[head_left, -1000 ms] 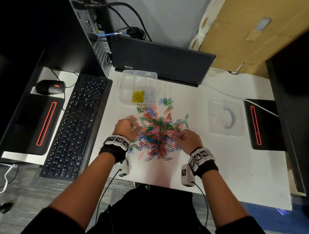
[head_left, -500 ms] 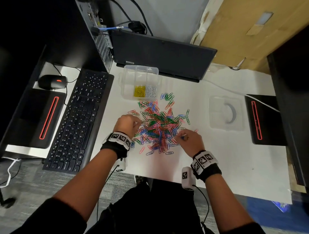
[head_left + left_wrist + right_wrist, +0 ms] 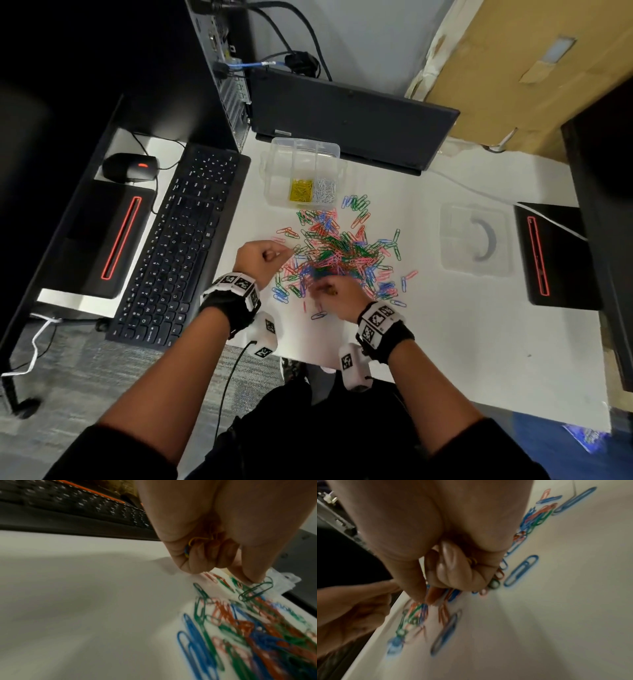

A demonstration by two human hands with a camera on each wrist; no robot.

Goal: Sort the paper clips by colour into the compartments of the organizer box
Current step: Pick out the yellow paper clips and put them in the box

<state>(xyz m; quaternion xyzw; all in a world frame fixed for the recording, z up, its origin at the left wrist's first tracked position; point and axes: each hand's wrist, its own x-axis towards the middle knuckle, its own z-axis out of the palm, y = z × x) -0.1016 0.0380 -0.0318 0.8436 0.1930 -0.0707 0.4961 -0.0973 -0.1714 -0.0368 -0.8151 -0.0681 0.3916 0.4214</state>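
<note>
On desk, paper clips (image 3: 337,255) light, thin, slick, tangle-prone; pinch by wire loop. Left hand (image 3: 262,258) pinches green clip (image 3: 255,591), yellow clips (image 3: 193,543) curled in palm. Right hand (image 3: 337,296) curled, pinching into pile, yellow glint inside. Organizer box (image 3: 301,150) just beyond.

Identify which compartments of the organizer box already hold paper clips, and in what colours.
Only the two compartments nearest the person in the organizer box: the left holds yellow clips, the right white clips. The compartments behind them look empty.
</note>
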